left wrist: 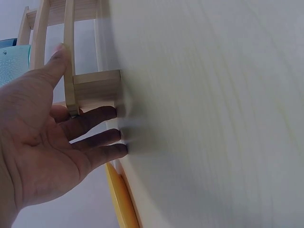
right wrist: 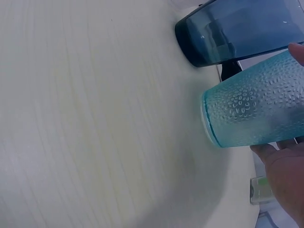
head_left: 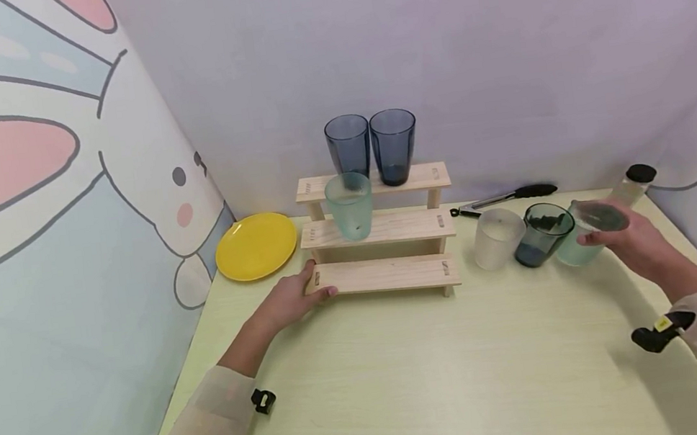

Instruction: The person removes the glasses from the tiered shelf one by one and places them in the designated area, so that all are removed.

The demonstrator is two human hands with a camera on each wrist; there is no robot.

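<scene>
A three-step wooden rack (head_left: 388, 274) stands on the table. My left hand (head_left: 289, 297) grips the left end of its lowest step, thumb on the board and the other fingers around the end, as the left wrist view shows. On the top step stand two dark blue glasses (head_left: 395, 146) side by side; a teal tumbler (head_left: 350, 210) is on the middle step. At the right, my right hand (head_left: 642, 247) holds a second teal tumbler (right wrist: 256, 104) with a bumpy surface by its side. A dark blue glass (head_left: 538, 245) stands just left of that tumbler.
Left of the rack, a yellow plate (head_left: 257, 247) leans near the wall. A frosted white cup (head_left: 498, 242) stands right of the rack, with black-handled tongs (head_left: 531, 191) behind it. A black-capped jar (head_left: 634, 182) is at the far right. Walls bound the table (head_left: 460, 378) behind and on both sides.
</scene>
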